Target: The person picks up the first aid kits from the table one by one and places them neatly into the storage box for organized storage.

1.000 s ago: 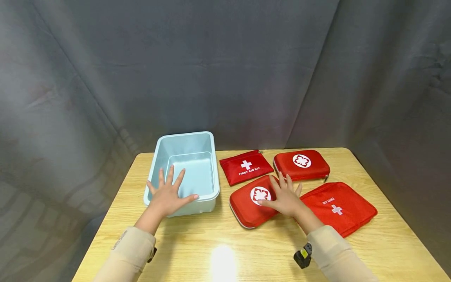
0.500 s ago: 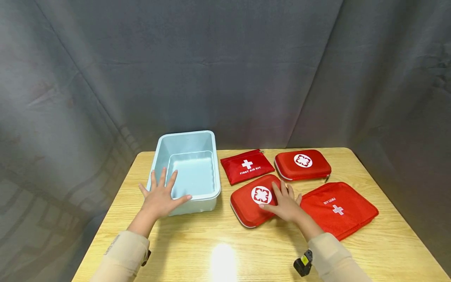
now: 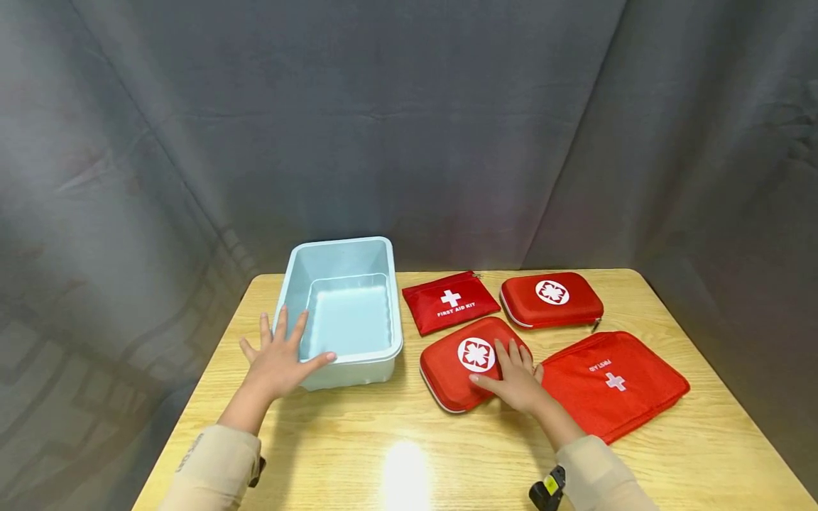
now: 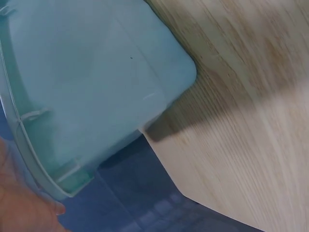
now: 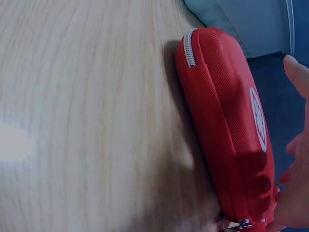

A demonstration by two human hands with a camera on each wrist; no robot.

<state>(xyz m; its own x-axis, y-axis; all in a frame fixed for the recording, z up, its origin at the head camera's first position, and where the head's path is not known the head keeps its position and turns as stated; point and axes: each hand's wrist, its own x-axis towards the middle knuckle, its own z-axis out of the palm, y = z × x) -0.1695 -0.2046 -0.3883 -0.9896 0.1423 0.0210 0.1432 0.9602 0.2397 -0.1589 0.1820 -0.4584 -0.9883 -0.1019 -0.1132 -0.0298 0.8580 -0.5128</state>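
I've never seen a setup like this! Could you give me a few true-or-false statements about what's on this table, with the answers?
1. The small pouch is marked "FIRST AID KIT". True.
2. The person's left grip is beside the blue tub. True.
3. The person's right grip is inside the blue tub. False: it is at the near case.
4. The near case bears a round emblem. True.
5. The small pouch lies in the blue tub. False: it lies on the table.

Left hand (image 3: 276, 363) splayed; right hand (image 3: 519, 383) perhaps slightly bent.
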